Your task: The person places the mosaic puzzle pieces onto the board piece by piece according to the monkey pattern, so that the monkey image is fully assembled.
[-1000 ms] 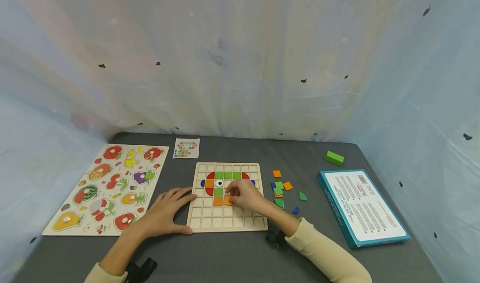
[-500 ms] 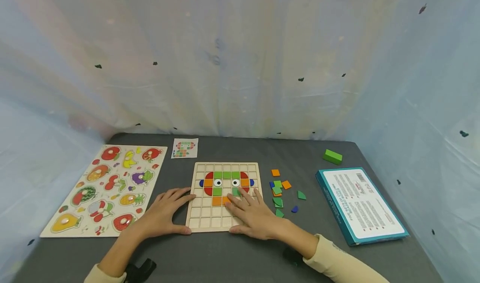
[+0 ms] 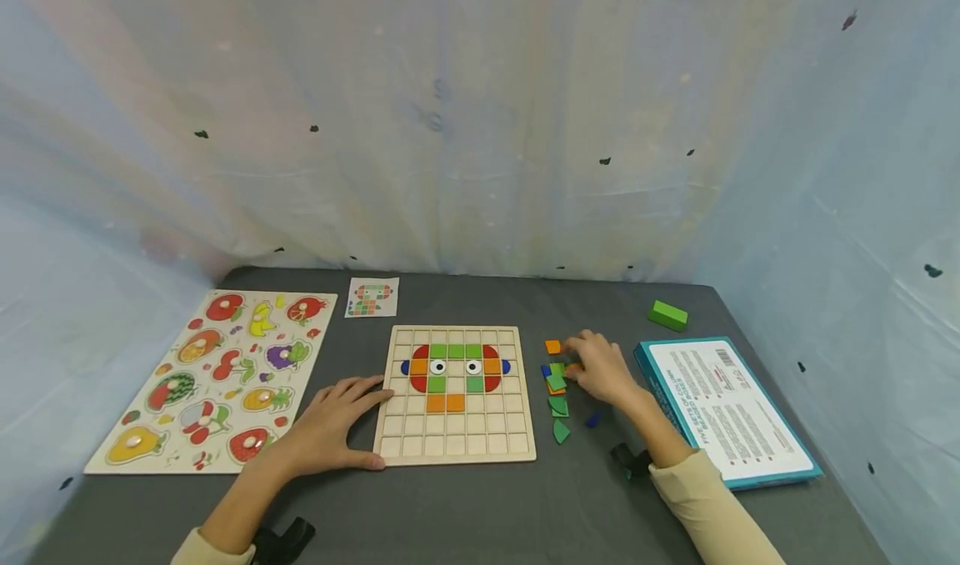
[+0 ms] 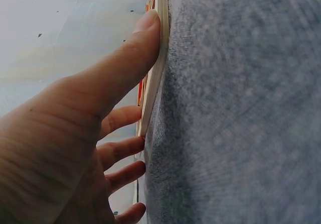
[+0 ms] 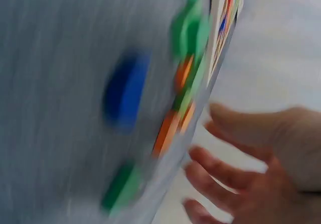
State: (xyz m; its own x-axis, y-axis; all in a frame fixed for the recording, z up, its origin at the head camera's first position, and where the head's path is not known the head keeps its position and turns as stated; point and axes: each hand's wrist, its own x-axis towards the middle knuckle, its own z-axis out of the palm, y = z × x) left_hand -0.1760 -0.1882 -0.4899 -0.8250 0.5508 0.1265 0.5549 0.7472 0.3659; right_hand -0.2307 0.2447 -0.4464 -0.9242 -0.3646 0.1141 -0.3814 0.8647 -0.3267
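Observation:
The wooden grid board (image 3: 455,446) carries red, green, orange and blue pieces and two eye pieces. My left hand (image 3: 330,427) rests along its left edge, fingers spread, the thumb at the near corner; in the left wrist view the thumb of the left hand (image 4: 95,103) lies against the board's side (image 4: 156,78). To the right of the board, my right hand (image 3: 603,369) is over the loose pieces, beside an orange square (image 3: 552,347). In the right wrist view the right hand (image 5: 246,158) has parted, bent fingers and holds nothing; an orange piece (image 5: 166,133) lies near them.
A fruit puzzle board (image 3: 168,419) lies on the left, a small pattern card (image 3: 372,297) behind the grid board. On the right are a teal-edged box (image 3: 735,411) and a green block (image 3: 667,316). Near the right hand lie green pieces (image 3: 561,432) and a blue piece (image 3: 593,419).
My right hand has left the grid board and moved right to the loose pieces, uncovering the second eye and the orange squares. A green piece now lies lower beside the board. The left hand stays.

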